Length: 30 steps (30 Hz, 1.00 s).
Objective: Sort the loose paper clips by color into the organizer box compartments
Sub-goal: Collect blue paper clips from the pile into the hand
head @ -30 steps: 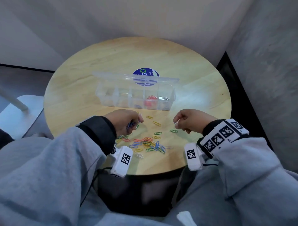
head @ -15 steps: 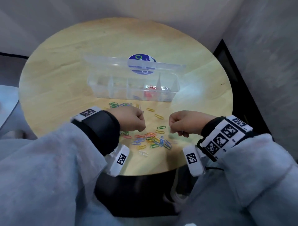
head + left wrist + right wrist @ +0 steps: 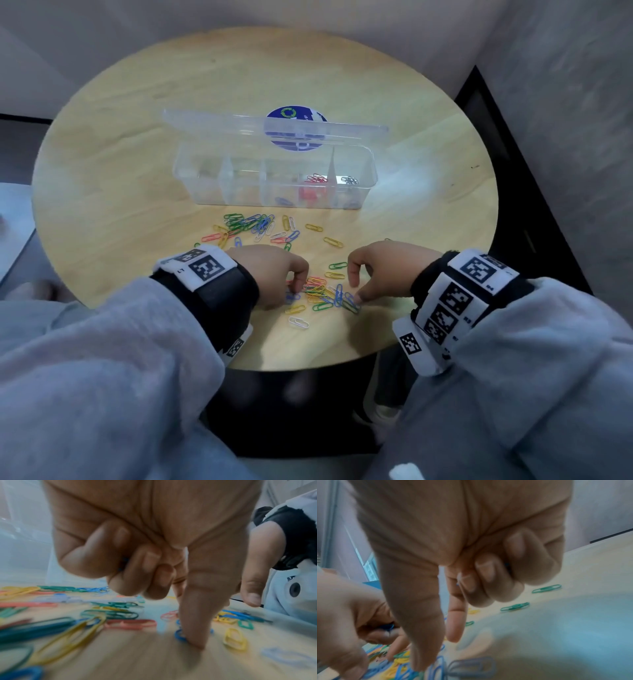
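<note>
The clear organizer box [image 3: 363, 192] stands mid-table with its lid up; it holds red clips [image 3: 317, 178], silver clips [image 3: 349, 180] and a blue clip [image 3: 282, 201] in separate compartments. Loose coloured paper clips lie in a far pile [image 3: 253, 224] and a near pile [image 3: 322, 291]. My left hand [image 3: 296, 286] keeps blue clips [image 3: 123, 563] in its curled fingers while the thumb [image 3: 193, 635] presses a blue clip [image 3: 179, 635] on the table. My right hand [image 3: 354, 291] has its fingers curled on something blue [image 3: 507, 565]; its thumb [image 3: 423, 655] touches a blue clip [image 3: 437, 668].
The round wooden table [image 3: 137, 154] ends just behind my wrists. A blue sticker [image 3: 294, 114] shows behind the lid. A white clip [image 3: 298, 322] lies alone near the front edge. A grey wall rises on the right.
Both hands came back toward me and lowered onto the near pile. The left hand still holds its blue clips. The head view tipped down.
</note>
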Each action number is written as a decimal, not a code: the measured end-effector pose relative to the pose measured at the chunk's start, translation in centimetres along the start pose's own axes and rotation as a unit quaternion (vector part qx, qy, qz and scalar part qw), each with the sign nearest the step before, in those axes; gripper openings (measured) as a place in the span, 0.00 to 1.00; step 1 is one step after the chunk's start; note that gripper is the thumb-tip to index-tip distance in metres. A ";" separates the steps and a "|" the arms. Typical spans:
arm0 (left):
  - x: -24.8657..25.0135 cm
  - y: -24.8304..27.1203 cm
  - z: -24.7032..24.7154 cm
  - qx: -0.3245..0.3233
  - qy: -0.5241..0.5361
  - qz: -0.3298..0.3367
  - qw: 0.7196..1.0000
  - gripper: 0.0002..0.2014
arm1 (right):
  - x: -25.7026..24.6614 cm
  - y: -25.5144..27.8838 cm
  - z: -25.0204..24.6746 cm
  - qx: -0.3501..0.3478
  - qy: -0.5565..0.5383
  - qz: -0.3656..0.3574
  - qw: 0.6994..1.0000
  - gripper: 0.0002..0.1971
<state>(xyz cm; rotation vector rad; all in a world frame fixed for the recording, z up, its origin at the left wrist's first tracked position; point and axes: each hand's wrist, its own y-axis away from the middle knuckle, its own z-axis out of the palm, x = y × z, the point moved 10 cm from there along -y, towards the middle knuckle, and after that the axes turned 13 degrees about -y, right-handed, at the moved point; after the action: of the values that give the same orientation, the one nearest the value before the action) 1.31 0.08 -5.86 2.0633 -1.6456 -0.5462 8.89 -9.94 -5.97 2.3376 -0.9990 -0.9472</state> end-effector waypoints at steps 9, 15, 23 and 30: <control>-0.8 -0.4 -0.3 0.024 0.022 -0.015 0.999 0.06 | -1.4 -0.8 0.8 -0.005 0.059 0.003 0.998 0.05; -1.2 -0.5 0.1 0.036 0.029 -0.031 0.998 0.05 | -1.0 -1.1 0.3 0.013 0.023 0.021 0.999 0.06; -0.6 -1.0 0.7 -0.003 0.041 -0.012 0.999 0.07 | -1.2 -0.7 0.9 -0.011 0.036 0.033 0.999 0.07; -0.7 -0.7 0.6 -0.004 0.068 -0.007 0.998 0.03 | -0.9 -0.9 0.9 0.007 0.011 0.036 0.999 0.05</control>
<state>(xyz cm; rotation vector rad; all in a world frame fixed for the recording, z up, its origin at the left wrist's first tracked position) 1.45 0.84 -6.73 2.0591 -1.5508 -0.4058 8.25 -8.79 -6.74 2.3020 -1.0766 -0.8866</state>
